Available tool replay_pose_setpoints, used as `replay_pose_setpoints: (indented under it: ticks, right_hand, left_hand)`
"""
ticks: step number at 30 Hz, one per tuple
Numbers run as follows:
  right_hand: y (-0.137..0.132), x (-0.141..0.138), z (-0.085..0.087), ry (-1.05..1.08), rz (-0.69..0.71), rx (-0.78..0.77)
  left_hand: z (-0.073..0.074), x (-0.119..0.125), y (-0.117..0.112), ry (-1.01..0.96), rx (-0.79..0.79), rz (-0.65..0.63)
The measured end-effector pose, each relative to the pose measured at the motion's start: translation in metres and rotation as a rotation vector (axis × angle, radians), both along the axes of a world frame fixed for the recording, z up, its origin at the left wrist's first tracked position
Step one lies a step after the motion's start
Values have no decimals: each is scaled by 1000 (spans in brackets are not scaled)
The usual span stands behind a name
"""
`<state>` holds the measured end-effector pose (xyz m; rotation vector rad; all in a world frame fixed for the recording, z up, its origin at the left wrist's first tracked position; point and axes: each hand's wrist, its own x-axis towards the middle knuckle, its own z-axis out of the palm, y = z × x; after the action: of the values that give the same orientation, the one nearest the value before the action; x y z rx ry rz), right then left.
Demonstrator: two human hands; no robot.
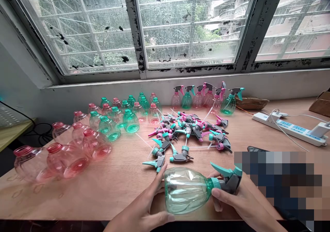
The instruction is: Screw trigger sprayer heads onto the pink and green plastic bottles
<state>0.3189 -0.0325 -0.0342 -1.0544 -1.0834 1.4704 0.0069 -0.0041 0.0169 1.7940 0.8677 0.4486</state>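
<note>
A clear green spray bottle [188, 190] lies on its side in the air over the table's near edge, its base to the left. My left hand [146, 201] is closed around the base end, thumb below and fingers behind. My right hand [232, 197] grips the neck, thumb and fingers at the teal collar [215, 184]. The grey and teal trigger head [229, 177] sits on the neck, its trigger pointing up. Just beyond the bottle lie loose teal and grey trigger heads [182, 154], at the front of a pile of pink and teal ones [190, 125].
Open pink bottles [68, 159] and green bottles [131, 120] stand in rows at left. Several bottles with spray heads [187, 98] line the wall below the windows. A white power strip [288, 127] with cables, a brown pouch [251, 103] and a dark phone-like object [257, 149] are at right.
</note>
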Motion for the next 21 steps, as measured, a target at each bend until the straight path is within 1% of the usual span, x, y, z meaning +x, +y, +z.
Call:
replay_pose_setpoints:
  ticks: [4, 13, 18, 21]
  right_hand:
    - [1, 2, -4, -1, 14, 24]
    - [3, -1, -7, 11, -38, 33]
    - [2, -2, -3, 6, -36, 5]
    - [1, -1, -2, -5, -23, 22]
  left_hand:
    - [1, 0, -1, -41, -52, 11]
    - [5, 1, -1, 27, -71, 39]
    - [2, -1, 0, 14, -47, 26]
    - [-1, -2, 0, 13, -46, 30]
